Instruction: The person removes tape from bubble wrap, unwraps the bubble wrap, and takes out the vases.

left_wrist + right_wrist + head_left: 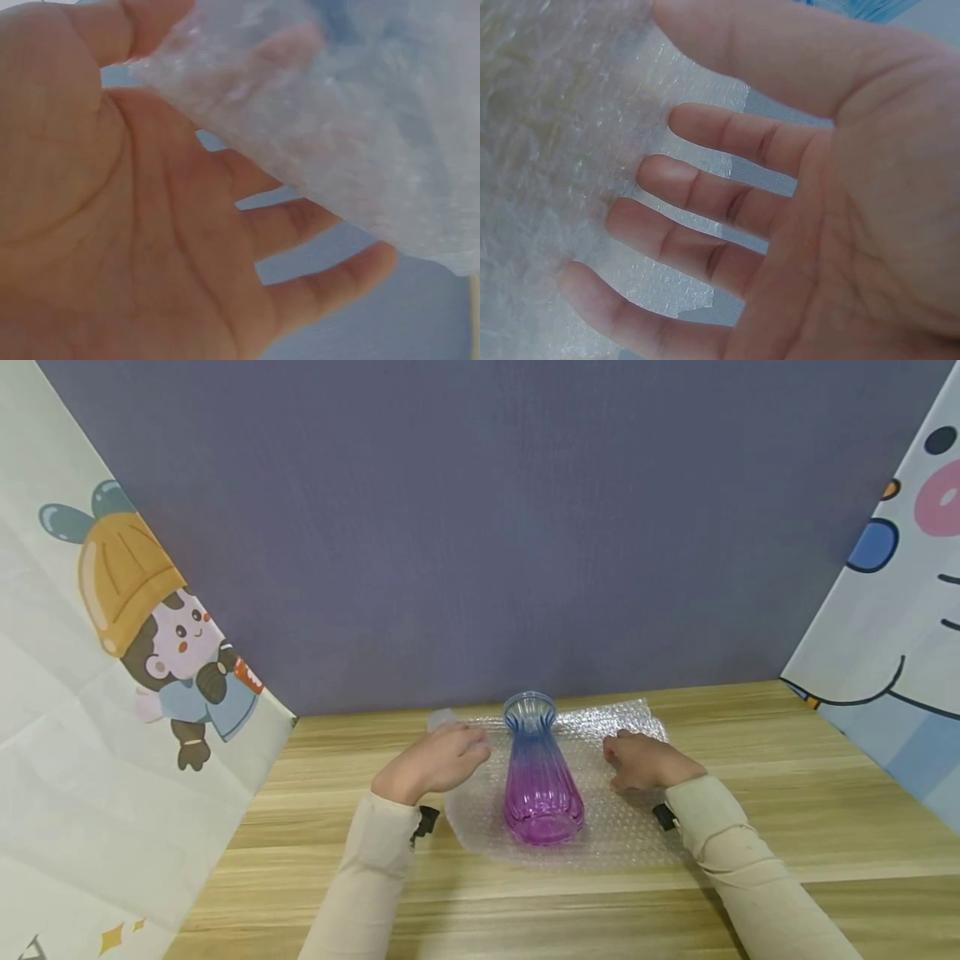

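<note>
A ribbed glass vase [542, 777] is on a sheet of clear bubble wrap [480, 839]. Its wide base is pink-purple and low in the head view, with the blue flared neck above. At the sheet's left side, my left hand [442, 760] holds its edge; in the left wrist view the wrap [337, 142] passes between the thumb and the fingers, covering some fingertips. Over the right part of the sheet is my right hand [645, 762], its fingers [667, 180] spread and nearly straight, fingertips right at the wrap [547, 135].
Everything lies on a wood-grain table [337, 877]. A grey-purple wall [480, 527] rises behind it. Cartoon-printed white panels stand on the left [67, 735] and right [900, 635]. A small whitish translucent flap [441, 718] shows behind the left hand.
</note>
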`<state>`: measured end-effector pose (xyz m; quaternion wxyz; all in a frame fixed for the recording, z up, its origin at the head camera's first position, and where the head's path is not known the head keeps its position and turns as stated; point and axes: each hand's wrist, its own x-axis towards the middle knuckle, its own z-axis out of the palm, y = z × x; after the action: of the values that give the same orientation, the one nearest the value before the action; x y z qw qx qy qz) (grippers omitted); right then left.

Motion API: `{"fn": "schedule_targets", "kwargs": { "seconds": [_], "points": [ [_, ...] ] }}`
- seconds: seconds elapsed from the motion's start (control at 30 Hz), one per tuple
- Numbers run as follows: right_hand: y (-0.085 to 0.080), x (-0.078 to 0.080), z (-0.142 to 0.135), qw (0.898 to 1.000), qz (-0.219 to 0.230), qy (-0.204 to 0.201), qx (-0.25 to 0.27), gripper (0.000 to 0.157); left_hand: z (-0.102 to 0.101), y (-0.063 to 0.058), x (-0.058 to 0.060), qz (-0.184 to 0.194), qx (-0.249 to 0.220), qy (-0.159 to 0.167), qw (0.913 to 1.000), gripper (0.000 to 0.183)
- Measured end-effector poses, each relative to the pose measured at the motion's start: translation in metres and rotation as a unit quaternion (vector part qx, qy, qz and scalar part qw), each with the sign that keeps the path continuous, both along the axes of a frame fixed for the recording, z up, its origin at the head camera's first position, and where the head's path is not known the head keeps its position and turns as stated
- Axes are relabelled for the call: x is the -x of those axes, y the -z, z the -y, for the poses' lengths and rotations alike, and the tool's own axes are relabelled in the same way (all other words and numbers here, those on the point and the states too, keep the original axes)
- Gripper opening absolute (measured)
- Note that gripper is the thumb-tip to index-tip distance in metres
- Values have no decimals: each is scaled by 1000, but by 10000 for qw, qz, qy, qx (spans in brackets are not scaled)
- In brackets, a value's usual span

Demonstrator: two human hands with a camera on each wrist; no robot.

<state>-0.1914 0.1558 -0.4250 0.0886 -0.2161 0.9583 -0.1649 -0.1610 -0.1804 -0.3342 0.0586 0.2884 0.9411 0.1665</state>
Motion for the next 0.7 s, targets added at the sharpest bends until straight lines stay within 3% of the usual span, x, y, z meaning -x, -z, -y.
{"fn": "schedule_targets", "kwargs": {
  "seconds": [0.27,0.7],
  "points": [
    [1,1,1,10000,56,55,-4,37,2,1,0,463,255,-281,9982,51],
    [-1,0,3,10000,34,48,-40,36,4,7,6,611,278,-350,9971,50]
  ]
}}
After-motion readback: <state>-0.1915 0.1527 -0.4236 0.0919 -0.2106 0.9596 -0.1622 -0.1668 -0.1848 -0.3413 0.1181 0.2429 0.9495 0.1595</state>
